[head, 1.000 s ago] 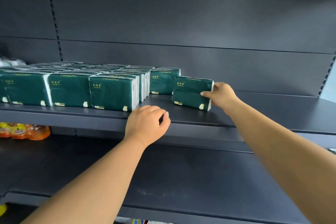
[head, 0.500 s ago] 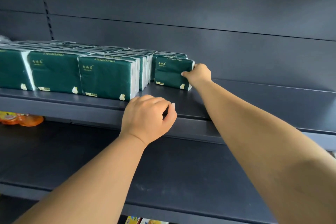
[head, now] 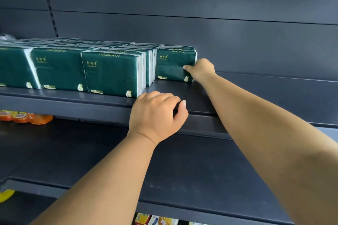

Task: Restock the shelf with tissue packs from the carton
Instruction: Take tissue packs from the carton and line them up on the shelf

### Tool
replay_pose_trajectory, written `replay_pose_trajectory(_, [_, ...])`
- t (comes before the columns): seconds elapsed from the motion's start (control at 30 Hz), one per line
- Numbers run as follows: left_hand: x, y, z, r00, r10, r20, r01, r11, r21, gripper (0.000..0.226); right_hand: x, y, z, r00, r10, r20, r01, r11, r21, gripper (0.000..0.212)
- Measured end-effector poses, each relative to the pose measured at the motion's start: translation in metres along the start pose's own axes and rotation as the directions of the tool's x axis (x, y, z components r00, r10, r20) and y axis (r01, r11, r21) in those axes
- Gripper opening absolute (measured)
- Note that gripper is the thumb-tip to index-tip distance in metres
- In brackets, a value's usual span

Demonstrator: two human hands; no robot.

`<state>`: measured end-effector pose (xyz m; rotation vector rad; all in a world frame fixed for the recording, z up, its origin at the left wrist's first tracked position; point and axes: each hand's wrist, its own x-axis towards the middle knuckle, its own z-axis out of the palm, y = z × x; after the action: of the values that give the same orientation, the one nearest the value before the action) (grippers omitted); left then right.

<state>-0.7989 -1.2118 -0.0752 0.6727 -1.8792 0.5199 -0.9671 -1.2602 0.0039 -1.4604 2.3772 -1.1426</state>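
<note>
Head view: right hand [head: 200,68] grips the tissue pack [head: 173,65] at its right end, thumb on the front face, other fingers hidden behind. Pack stands on the shelf [head: 256,97], beside the stocked row [head: 109,73]. Left hand [head: 157,115] rests curled on the shelf lip, holding nothing. Pack likely light, soft, slippery-wrapped; grip the ends.

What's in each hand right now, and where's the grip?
Right hand grips the end tissue pack at its lower right edge, thumb on the front face. Left hand grips the shelf's front lip, no pack in it.
</note>
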Motion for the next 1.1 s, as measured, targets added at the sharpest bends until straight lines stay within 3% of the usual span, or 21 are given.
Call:
replay_pose_trajectory(0.37, [0.003,0.002,-0.006,0.982,-0.052,0.181,0.064,0.996,-0.061,0.044,-0.066,0.014,-0.029,0.996,0.078,-0.051,-0.078,0.997,-0.001,0.039])
replay_pose_trajectory(0.57, [0.011,0.009,-0.031,0.932,-0.139,0.335,0.220,0.951,-0.218,0.064,-0.147,0.022,-0.059,0.986,0.005,-0.166,0.025,0.983,0.180,0.035])
replay_pose_trajectory(0.63, [0.007,0.014,-0.045,0.932,-0.122,0.341,0.236,0.918,-0.318,0.063,-0.178,0.028,-0.066,0.981,-0.019,-0.193,0.066,0.969,0.240,0.027])
replay_pose_trajectory(0.7, [-0.010,0.021,-0.057,0.966,-0.042,0.257,0.137,0.921,-0.365,0.047,-0.207,0.037,-0.069,0.979,-0.049,-0.199,0.099,0.963,0.251,0.017])
replay_pose_trajectory(0.77, [-0.036,0.032,-0.070,0.980,-0.015,0.199,0.092,0.919,-0.383,0.034,-0.240,0.050,-0.065,0.985,-0.067,-0.160,0.105,0.965,0.242,0.008])
replay_pose_trajectory(0.87, [-0.083,0.049,-0.087,0.973,-0.005,0.232,0.100,0.911,-0.401,0.030,-0.287,0.077,-0.049,0.994,-0.055,-0.092,0.075,0.970,0.229,0.006])
replay_pose_trajectory(1.1, [-0.211,0.089,-0.111,0.890,-0.032,0.455,0.210,0.915,-0.345,0.031,-0.373,0.157,0.012,0.980,0.161,0.116,-0.173,0.980,0.103,0.022])
